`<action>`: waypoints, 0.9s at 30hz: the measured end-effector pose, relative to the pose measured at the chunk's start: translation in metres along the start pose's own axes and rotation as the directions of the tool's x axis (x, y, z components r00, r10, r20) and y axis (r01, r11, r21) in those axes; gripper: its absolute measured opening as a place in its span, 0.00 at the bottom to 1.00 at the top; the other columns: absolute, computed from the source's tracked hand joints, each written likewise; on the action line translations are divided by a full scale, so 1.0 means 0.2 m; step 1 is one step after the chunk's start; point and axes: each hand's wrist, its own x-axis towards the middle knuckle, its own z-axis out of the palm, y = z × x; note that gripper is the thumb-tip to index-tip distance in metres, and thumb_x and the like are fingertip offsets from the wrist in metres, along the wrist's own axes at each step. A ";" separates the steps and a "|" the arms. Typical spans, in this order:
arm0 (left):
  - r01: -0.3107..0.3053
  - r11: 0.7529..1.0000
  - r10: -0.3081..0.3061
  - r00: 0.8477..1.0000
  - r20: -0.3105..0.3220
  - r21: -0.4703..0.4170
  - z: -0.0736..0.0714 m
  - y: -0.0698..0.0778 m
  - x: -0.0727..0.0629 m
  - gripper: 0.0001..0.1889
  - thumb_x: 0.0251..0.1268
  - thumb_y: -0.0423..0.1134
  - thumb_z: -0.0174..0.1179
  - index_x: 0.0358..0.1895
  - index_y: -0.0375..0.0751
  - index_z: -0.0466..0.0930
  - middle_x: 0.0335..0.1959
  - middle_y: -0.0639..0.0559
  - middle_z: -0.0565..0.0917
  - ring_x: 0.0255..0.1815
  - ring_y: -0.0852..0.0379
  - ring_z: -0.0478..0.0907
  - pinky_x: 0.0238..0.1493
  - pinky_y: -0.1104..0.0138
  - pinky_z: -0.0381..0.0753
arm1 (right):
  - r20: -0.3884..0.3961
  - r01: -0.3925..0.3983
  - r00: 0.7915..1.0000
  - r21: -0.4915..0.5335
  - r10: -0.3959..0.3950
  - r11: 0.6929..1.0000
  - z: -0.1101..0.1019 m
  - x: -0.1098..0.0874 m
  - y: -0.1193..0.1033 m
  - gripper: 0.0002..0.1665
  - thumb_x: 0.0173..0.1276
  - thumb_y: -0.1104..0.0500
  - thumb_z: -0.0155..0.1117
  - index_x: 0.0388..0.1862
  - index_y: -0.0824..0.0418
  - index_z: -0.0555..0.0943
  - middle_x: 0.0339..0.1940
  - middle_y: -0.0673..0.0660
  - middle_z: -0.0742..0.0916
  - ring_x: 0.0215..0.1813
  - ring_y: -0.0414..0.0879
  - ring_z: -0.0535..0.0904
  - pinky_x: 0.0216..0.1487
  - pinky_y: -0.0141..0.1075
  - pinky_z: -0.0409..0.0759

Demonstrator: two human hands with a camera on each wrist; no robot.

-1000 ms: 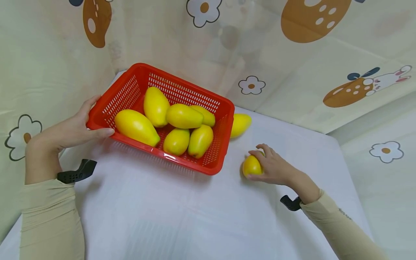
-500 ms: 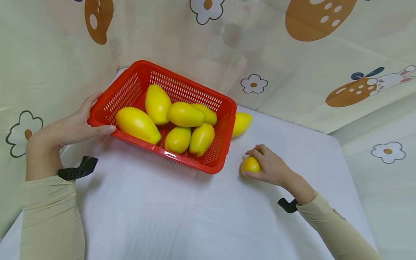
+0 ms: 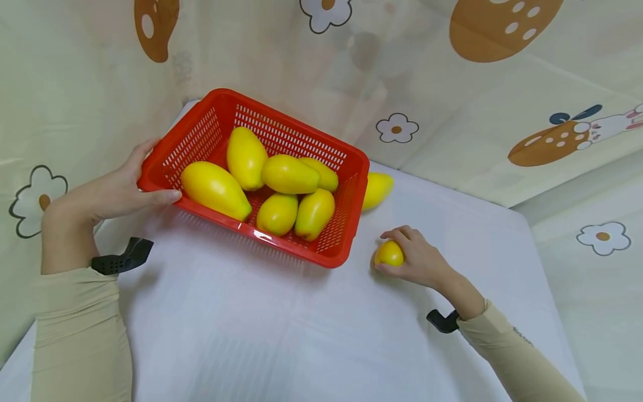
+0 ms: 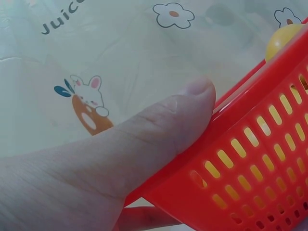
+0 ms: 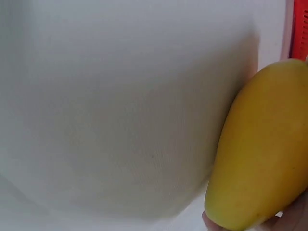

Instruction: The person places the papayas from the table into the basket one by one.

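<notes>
A red perforated plastic basket [image 3: 346, 223] holds several yellow mangoes [image 3: 216, 190]. My left hand [image 3: 118, 190] grips its left end, the thumb lying along the front rim; in the left wrist view the thumb [image 4: 168, 125] presses that rim and part of a finger shows below it. To the right of the basket, my right hand [image 3: 419, 259] holds a single mango [image 3: 389, 254], its fingers curled round the far side and the thumb on the near side. In the right wrist view this mango [image 5: 264, 144] appears close up, just above or on the white cloth.
Another mango [image 3: 378, 191] lies on the table behind the basket's right end, partly hidden by it. A white cloth [image 3: 281, 335] covers the table. Printed curtains [image 3: 281, 72] hang close behind and at both sides.
My right hand has shifted slightly left and closed more snugly round the mango. The whole scene has drifted a little in the head view; the left hand stays on the basket.
</notes>
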 end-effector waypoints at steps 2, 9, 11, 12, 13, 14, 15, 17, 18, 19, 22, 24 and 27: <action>-0.001 1.000 0.001 1.000 -0.001 0.001 0.00 0.00 0.00 0.57 0.58 0.56 0.63 0.73 0.64 0.20 0.74 0.39 0.46 0.70 0.36 0.50 0.54 0.43 0.76 | -0.015 -0.004 1.000 0.005 0.004 1.000 0.00 0.00 -0.01 0.33 0.54 0.35 0.68 0.54 0.48 0.75 0.55 0.55 0.75 0.51 0.52 0.71 0.39 0.43 0.80; 0.005 1.000 -0.005 1.000 0.005 0.009 0.00 0.00 0.00 0.58 0.57 0.58 0.62 0.73 0.64 0.19 0.74 0.38 0.45 0.70 0.36 0.49 0.55 0.42 0.75 | -0.054 -0.018 0.998 0.030 0.020 0.999 0.01 -0.02 -0.01 0.28 0.55 0.37 0.68 0.49 0.51 0.78 0.52 0.56 0.77 0.48 0.52 0.73 0.39 0.39 0.77; 0.003 1.000 -0.003 1.000 0.002 0.006 0.00 0.00 0.00 0.58 0.57 0.58 0.63 0.73 0.64 0.19 0.75 0.39 0.46 0.70 0.36 0.49 0.55 0.42 0.75 | -0.059 -0.025 0.998 0.037 0.027 0.999 0.01 -0.02 -0.01 0.28 0.56 0.38 0.68 0.50 0.52 0.78 0.52 0.57 0.77 0.47 0.53 0.73 0.39 0.39 0.77; 0.004 1.000 -0.004 1.000 0.002 0.008 0.00 0.01 0.00 0.58 0.57 0.58 0.63 0.73 0.64 0.19 0.75 0.39 0.45 0.70 0.36 0.49 0.55 0.42 0.75 | -0.060 -0.028 0.998 0.040 0.030 0.999 0.01 -0.02 -0.01 0.29 0.56 0.38 0.68 0.50 0.53 0.78 0.52 0.57 0.78 0.47 0.53 0.73 0.39 0.39 0.77; 0.001 1.000 -0.001 1.000 0.000 0.007 0.00 0.01 0.00 0.58 0.57 0.58 0.63 0.73 0.64 0.19 0.75 0.39 0.45 0.70 0.36 0.49 0.55 0.42 0.75 | -0.060 -0.032 0.998 0.041 0.034 0.999 0.01 -0.03 -0.01 0.29 0.56 0.38 0.68 0.50 0.54 0.78 0.52 0.58 0.78 0.48 0.54 0.73 0.39 0.39 0.76; -0.003 1.000 0.003 1.000 -0.001 0.004 0.00 0.01 0.00 0.58 0.56 0.58 0.63 0.73 0.64 0.20 0.75 0.40 0.45 0.70 0.37 0.49 0.56 0.42 0.75 | -0.057 -0.038 0.998 0.043 0.040 0.998 0.01 -0.03 -0.01 0.29 0.57 0.38 0.67 0.51 0.54 0.78 0.52 0.58 0.78 0.48 0.54 0.73 0.40 0.40 0.77; -0.004 1.000 0.004 1.000 -0.002 0.003 0.00 0.01 0.00 0.58 0.56 0.58 0.63 0.73 0.64 0.20 0.75 0.40 0.45 0.70 0.37 0.49 0.56 0.42 0.74 | -0.055 -0.043 0.997 0.046 0.046 0.998 0.00 -0.03 -0.01 0.29 0.57 0.38 0.67 0.51 0.54 0.78 0.52 0.58 0.78 0.48 0.54 0.73 0.40 0.41 0.77; -0.006 1.000 0.006 1.000 -0.001 0.000 0.00 0.01 0.00 0.58 0.56 0.59 0.63 0.73 0.64 0.20 0.75 0.40 0.45 0.71 0.37 0.49 0.57 0.41 0.74 | -0.054 -0.055 0.997 0.046 0.058 0.997 -0.01 -0.04 -0.01 0.29 0.58 0.39 0.66 0.52 0.55 0.78 0.53 0.58 0.78 0.49 0.55 0.73 0.40 0.42 0.77; -0.006 1.000 0.006 1.000 0.002 0.002 0.00 0.01 0.00 0.58 0.56 0.59 0.63 0.73 0.64 0.20 0.75 0.40 0.45 0.70 0.37 0.49 0.57 0.41 0.73 | -0.055 -0.060 0.996 0.043 0.063 0.997 -0.01 -0.04 -0.01 0.29 0.58 0.39 0.66 0.52 0.55 0.77 0.53 0.58 0.78 0.49 0.55 0.73 0.40 0.42 0.77; -0.006 1.000 0.006 1.000 0.001 0.001 -0.01 0.01 0.00 0.59 0.56 0.59 0.63 0.73 0.64 0.20 0.75 0.40 0.45 0.70 0.37 0.49 0.57 0.41 0.73 | -0.058 -0.064 0.996 0.040 0.066 0.997 -0.02 -0.05 -0.01 0.29 0.59 0.39 0.65 0.52 0.55 0.77 0.52 0.58 0.78 0.49 0.55 0.73 0.40 0.42 0.77; -0.009 1.000 0.009 1.000 -0.001 0.002 -0.01 0.01 0.00 0.59 0.55 0.60 0.63 0.73 0.64 0.20 0.75 0.40 0.45 0.70 0.37 0.49 0.58 0.40 0.72 | -0.068 -0.071 0.995 0.025 0.073 0.997 -0.03 -0.06 -0.01 0.29 0.59 0.39 0.65 0.53 0.55 0.77 0.52 0.57 0.78 0.49 0.54 0.73 0.39 0.41 0.76; -0.010 1.000 0.010 1.000 -0.004 -0.001 0.00 0.00 0.00 0.60 0.54 0.61 0.64 0.73 0.64 0.20 0.75 0.40 0.45 0.70 0.37 0.49 0.58 0.40 0.72 | -0.071 -0.073 0.995 0.014 0.074 0.997 -0.04 -0.06 -0.02 0.29 0.60 0.39 0.64 0.53 0.55 0.77 0.52 0.57 0.79 0.48 0.53 0.73 0.38 0.40 0.75; -0.013 1.000 0.013 1.000 -0.008 -0.011 0.00 0.00 0.00 0.60 0.53 0.61 0.64 0.73 0.63 0.20 0.76 0.40 0.45 0.71 0.37 0.49 0.58 0.40 0.71 | -0.075 -0.077 0.994 0.000 0.076 0.997 -0.06 -0.07 -0.02 0.29 0.60 0.39 0.64 0.53 0.55 0.77 0.51 0.57 0.79 0.48 0.53 0.73 0.37 0.39 0.75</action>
